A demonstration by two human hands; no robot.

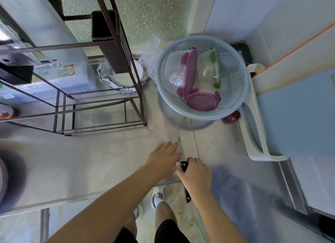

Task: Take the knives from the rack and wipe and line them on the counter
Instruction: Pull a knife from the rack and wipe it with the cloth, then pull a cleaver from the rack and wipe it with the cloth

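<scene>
A large knife [188,144] with a wide steel blade lies flat on the steel counter [90,161], blade pointing away toward the basket. My right hand [194,175] is closed around its black handle, whose end sticks out below my wrist past the counter edge. My left hand [165,159] rests flat and open on the counter, fingertips touching the blade's left edge. The dark metal rack [112,64] stands at the back left, with a black holder box hung near its top. No cloth is visible.
A pale blue mesh basket [233,104] with plastic containers and pink and green lids stands just beyond the blade tip. A white tray [253,139] lies right of it, a red object beside it. A foil-wrapped dish [125,79] sits behind the rack.
</scene>
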